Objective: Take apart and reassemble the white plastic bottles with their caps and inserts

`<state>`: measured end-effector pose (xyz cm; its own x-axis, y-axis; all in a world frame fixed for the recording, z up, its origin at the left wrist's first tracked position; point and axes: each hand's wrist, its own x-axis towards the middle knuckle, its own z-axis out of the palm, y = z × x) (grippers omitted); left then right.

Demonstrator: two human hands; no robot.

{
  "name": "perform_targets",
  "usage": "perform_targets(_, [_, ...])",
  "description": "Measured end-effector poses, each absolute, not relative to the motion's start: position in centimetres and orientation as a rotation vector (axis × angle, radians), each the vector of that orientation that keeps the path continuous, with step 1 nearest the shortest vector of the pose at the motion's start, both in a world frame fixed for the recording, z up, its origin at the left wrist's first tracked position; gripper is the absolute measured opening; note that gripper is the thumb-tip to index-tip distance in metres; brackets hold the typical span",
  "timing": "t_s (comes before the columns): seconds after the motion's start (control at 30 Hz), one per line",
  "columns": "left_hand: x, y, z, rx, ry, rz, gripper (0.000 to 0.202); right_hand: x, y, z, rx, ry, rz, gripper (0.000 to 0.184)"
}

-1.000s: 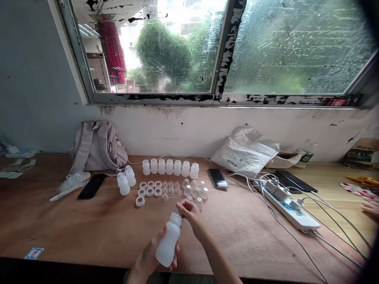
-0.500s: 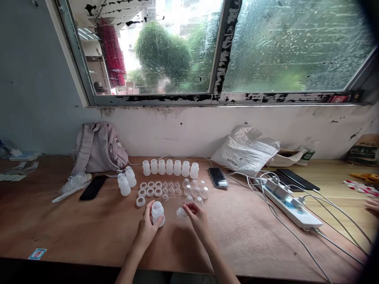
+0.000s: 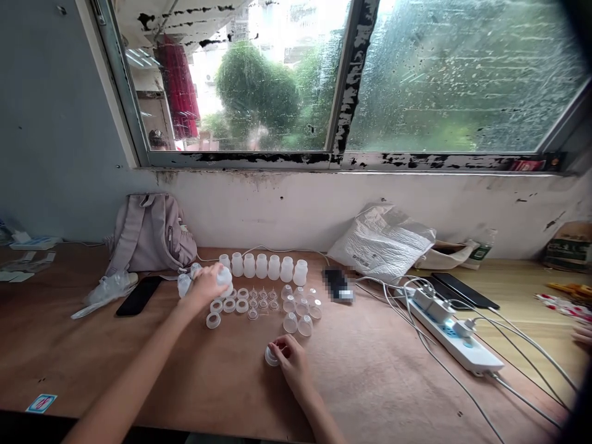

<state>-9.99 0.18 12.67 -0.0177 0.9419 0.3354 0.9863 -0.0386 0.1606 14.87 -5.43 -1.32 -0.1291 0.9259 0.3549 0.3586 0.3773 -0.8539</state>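
- Currently, the left hand [image 3: 203, 286] grips a frosted plastic bottle [image 3: 224, 279], fingers curled around it.
- The right hand [image 3: 291, 362] pinches a translucent cap [image 3: 271, 356] near clear domed covers [image 3: 290, 322].

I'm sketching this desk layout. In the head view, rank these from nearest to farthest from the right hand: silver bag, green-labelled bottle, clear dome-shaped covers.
From the right hand:
1. Clear dome-shaped covers: just beyond the hand, on the table.
2. Silver bag: farther back, rightward, by the wall.
3. Green-labelled bottle: at the back, right of the bag.
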Motion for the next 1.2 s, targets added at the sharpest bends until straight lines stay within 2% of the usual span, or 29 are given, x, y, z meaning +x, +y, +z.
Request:
perform_targets(0.1, [-11.9, 4.0, 14.7, -2.028, -2.206, -0.187, 0.044, 14.9, -5.3, -1.4, -1.150, -1.679, 0.784, 0.027])
perform_targets(0.33, [-14.2, 8.9, 13.5, -2.057, -2.293, 0.013, 0.050, 14.9, -5.2, -1.3, -1.157, -1.595, 0.881, 0.029])
perform_targets(0.6, [-14.8, 10.4, 11.6, -1.998, -2.427, 0.058, 0.057, 14.9, -5.1, -1.2, -1.156, -1.565, 0.894, 0.030])
perform_targets(1.2, [-14.4, 10.9, 11.2, -1.982, -2.459, 0.037, 0.053, 15.0, -5.0, -1.3, -1.167, -1.573, 0.909, 0.030])
